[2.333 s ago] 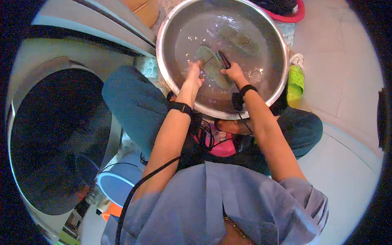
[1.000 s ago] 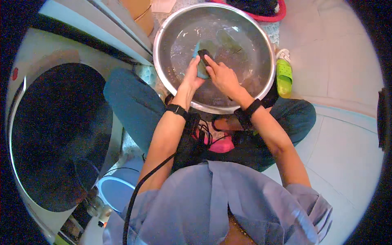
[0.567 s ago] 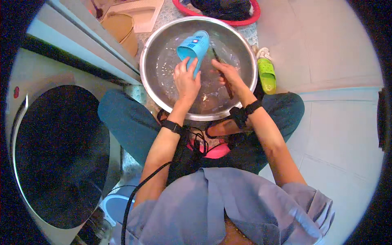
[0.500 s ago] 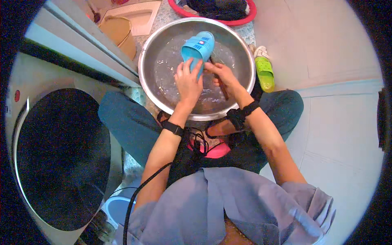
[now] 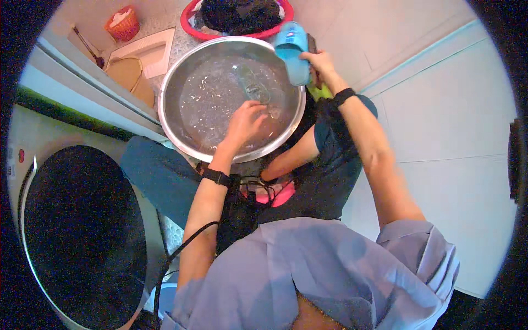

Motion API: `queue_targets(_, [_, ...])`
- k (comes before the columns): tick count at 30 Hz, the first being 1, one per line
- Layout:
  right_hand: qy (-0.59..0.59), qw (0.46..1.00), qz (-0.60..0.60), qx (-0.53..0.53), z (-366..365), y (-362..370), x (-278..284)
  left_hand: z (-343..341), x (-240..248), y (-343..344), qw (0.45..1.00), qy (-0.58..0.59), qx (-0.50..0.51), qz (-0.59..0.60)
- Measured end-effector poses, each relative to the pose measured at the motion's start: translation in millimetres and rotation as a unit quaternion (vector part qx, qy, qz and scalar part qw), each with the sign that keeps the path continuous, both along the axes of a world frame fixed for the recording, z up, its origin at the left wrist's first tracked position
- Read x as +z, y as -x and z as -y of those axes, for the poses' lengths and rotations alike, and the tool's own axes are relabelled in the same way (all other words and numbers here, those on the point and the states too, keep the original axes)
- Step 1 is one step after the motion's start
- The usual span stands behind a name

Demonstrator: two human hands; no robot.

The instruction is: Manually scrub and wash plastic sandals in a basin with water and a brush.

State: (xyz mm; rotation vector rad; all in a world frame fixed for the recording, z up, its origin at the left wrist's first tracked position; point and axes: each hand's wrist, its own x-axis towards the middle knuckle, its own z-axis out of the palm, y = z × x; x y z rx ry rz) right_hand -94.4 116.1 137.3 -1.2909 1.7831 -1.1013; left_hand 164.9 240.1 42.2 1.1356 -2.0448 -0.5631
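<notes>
Steel front of a washing machine [image 5: 82, 242] with a dark round door fills lower left, biggest thing in view. Next, white tiled floor [image 5: 456, 137] on the right. Person squats over a wide stainless basin [image 5: 176, 88] of shallow soapy water, knees in blue trousers either side. Above the basin, a red tub [image 5: 190, 25] with dark laundry, touching or just behind the basin rim. Upper left: a beige squat-toilet pan [image 5: 129, 71] and a small orange basket [image 5: 122, 23], well apart from the hands.

Right hand [image 5: 320, 67] is raised at the basin's far right rim, fingers curled closed around the lower end of a light blue slipper [image 5: 291, 52]. Slipper long axis runs roughly up-down in the view, slightly tilted, toe end pointing away from the person toward the red tub, hanging over the basin's edge. A dark thing sits behind the slipper by the hand; can't tell what it is. Black band on that wrist.

Left hand [image 5: 246, 120] is low in the basin, in the water, fingers loosely bent and partly spread, not closed on anything clear. Fingertips are just beside a second slipper [image 5: 252, 88] lying submerged, long axis diagonal, running from upper left down toward the hand. Contact can't be told. Black watch [image 5: 215, 177] on the left wrist.
</notes>
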Motion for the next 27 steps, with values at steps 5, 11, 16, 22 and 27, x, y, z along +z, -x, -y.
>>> queue_targets(5, [0.012, 0.985, -0.165, 0.044, 13.4, 79.4, 9.7, -1.4, -1.6, -20.2, 0.999, -0.031, 0.036, -0.018])
queue_targets(11, [0.098, 0.819, -0.565, 0.003, 10.7, 77.7, 5.0, -3.6, -2.0, -30.8, 0.997, -0.062, 0.036, 0.039])
queue_targets(16, [-0.024, 0.799, -0.594, 0.093, 11.1, 20.8, -20.7, -11.8, -14.5, -39.5, 0.992, -0.11, 0.013, 0.053])
queue_targets(22, [-0.195, 0.85, -0.479, 0.1, 17.1, 74.6, -55.8, -16.5, -11.8, -36.3, 0.994, -0.099, 0.029, 0.036])
queue_targets(27, [-0.127, 0.85, -0.499, 0.112, 8.4, 80.6, -29.2, -21.0, -15.4, -38.0, 0.989, -0.142, 0.032, 0.021])
